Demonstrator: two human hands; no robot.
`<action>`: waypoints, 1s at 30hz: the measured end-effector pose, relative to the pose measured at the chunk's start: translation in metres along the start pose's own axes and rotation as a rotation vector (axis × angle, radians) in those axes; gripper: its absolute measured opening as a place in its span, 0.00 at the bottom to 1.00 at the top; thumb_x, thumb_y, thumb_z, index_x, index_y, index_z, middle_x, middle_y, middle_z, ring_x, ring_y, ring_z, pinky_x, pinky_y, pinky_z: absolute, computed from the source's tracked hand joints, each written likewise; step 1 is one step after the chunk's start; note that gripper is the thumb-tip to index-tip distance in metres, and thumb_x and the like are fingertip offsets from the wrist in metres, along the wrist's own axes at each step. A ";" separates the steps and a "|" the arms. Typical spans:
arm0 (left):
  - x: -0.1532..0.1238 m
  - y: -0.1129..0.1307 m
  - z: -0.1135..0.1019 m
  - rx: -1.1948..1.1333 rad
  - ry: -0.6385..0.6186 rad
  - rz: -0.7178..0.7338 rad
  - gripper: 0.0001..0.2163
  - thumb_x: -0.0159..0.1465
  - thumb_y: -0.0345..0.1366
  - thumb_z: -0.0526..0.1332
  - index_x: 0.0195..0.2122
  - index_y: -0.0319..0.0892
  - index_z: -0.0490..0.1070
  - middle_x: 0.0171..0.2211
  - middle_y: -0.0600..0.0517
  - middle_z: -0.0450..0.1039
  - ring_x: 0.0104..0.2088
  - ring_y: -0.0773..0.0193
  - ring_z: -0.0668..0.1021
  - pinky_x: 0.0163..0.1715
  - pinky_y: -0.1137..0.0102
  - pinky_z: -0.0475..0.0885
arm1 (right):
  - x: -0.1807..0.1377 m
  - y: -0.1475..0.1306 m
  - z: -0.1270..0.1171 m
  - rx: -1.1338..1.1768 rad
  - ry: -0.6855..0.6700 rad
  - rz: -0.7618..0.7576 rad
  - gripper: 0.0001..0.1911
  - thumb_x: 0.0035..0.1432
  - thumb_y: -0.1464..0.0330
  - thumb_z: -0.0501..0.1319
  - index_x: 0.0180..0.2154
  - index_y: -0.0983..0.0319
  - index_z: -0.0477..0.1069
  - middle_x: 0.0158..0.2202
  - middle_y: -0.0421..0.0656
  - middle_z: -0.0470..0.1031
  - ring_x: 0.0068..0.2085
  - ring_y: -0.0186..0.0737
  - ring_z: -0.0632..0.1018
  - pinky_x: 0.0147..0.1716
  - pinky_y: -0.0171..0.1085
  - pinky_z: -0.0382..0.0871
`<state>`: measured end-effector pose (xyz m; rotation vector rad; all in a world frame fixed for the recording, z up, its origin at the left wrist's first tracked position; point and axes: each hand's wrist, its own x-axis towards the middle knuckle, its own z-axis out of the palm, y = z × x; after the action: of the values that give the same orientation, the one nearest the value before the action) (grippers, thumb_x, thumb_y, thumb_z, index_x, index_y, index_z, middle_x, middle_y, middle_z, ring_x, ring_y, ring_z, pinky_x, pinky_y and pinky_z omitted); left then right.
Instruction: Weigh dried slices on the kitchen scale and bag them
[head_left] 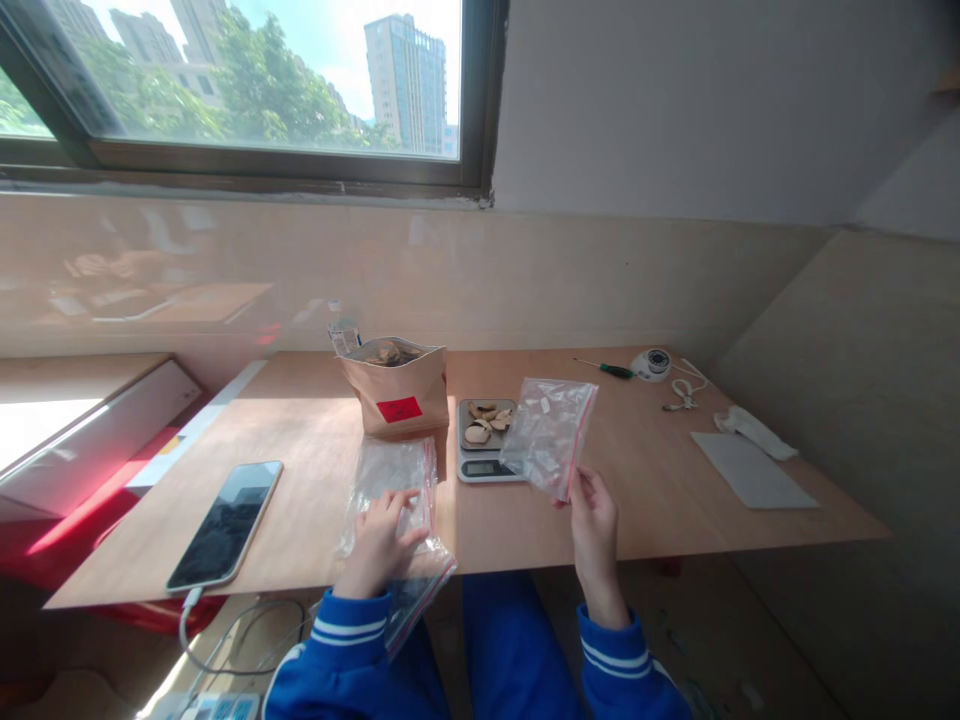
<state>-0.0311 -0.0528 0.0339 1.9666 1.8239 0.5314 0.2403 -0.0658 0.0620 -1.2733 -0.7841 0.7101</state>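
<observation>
My right hand (pixel 594 520) pinches the corner of a clear zip bag with a red seal (pixel 549 432) and holds it up over the right side of a small digital scale (pixel 484 440). Pale sliced pieces (pixel 486 420) lie on the scale's pan. My left hand (pixel 382 540) rests with fingers bent on a stack of clear zip bags (pixel 394 480) at the table's front edge. Behind those bags stands an open brown paper pouch with a red label (pixel 396 392), filled with dried pieces.
A phone (pixel 227 522) on a white cable lies at the front left of the wooden table (pixel 675 500). At the back right are a green screwdriver (pixel 606 369), a small white round device (pixel 652 364) and a cord. A white sheet (pixel 752 468) lies at the right.
</observation>
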 end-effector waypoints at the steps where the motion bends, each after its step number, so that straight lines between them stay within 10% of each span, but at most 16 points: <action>1: 0.002 0.001 0.001 -0.044 -0.023 0.008 0.17 0.54 0.35 0.60 0.46 0.44 0.70 0.39 0.48 0.74 0.42 0.54 0.75 0.46 0.57 0.66 | 0.001 0.000 -0.005 -0.006 0.017 0.006 0.22 0.52 0.52 0.62 0.38 0.64 0.69 0.31 0.46 0.77 0.28 0.38 0.76 0.23 0.33 0.69; 8: -0.005 0.024 -0.026 -0.391 -0.017 0.135 0.10 0.58 0.42 0.59 0.37 0.45 0.73 0.29 0.53 0.74 0.30 0.63 0.75 0.31 0.69 0.70 | 0.008 -0.005 -0.026 -0.025 0.134 0.005 0.23 0.50 0.52 0.63 0.37 0.64 0.70 0.29 0.43 0.75 0.25 0.34 0.73 0.22 0.32 0.68; 14: 0.040 0.018 -0.051 -0.389 0.521 -0.010 0.14 0.58 0.46 0.58 0.38 0.42 0.71 0.32 0.50 0.73 0.30 0.62 0.74 0.34 0.66 0.71 | 0.007 -0.002 -0.035 -0.031 0.137 -0.004 0.27 0.49 0.51 0.63 0.42 0.64 0.69 0.33 0.46 0.77 0.30 0.38 0.76 0.24 0.33 0.69; 18: 0.074 -0.003 -0.044 -0.169 0.619 -0.140 0.17 0.57 0.45 0.58 0.41 0.37 0.69 0.39 0.42 0.69 0.41 0.51 0.73 0.45 0.53 0.68 | 0.003 -0.006 -0.036 -0.058 0.109 0.008 0.27 0.48 0.50 0.64 0.42 0.65 0.70 0.32 0.46 0.77 0.31 0.40 0.76 0.25 0.34 0.69; 22: 0.051 0.017 -0.042 -0.125 0.771 -0.181 0.19 0.61 0.47 0.54 0.46 0.38 0.67 0.45 0.40 0.67 0.49 0.46 0.70 0.49 0.49 0.64 | -0.008 -0.017 -0.026 -0.162 0.024 -0.043 0.22 0.52 0.52 0.61 0.39 0.63 0.71 0.31 0.45 0.77 0.32 0.40 0.77 0.30 0.35 0.70; 27: -0.008 0.079 -0.031 -0.595 0.055 0.235 0.14 0.64 0.44 0.54 0.48 0.46 0.67 0.40 0.47 0.73 0.40 0.59 0.76 0.42 0.62 0.73 | -0.041 -0.032 0.017 -0.294 -0.143 -0.116 0.15 0.58 0.56 0.58 0.36 0.61 0.72 0.33 0.44 0.76 0.33 0.39 0.76 0.31 0.34 0.69; 30: -0.022 0.099 -0.013 -0.723 -0.059 0.387 0.24 0.59 0.42 0.61 0.57 0.47 0.61 0.48 0.44 0.70 0.44 0.59 0.76 0.42 0.63 0.74 | -0.061 -0.039 0.040 -0.206 -0.297 -0.091 0.13 0.60 0.58 0.56 0.36 0.60 0.71 0.32 0.43 0.76 0.32 0.38 0.77 0.32 0.34 0.70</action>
<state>0.0436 -0.0804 0.0974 1.7654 0.9885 1.0595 0.1743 -0.1005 0.0986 -1.3233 -1.1750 0.7690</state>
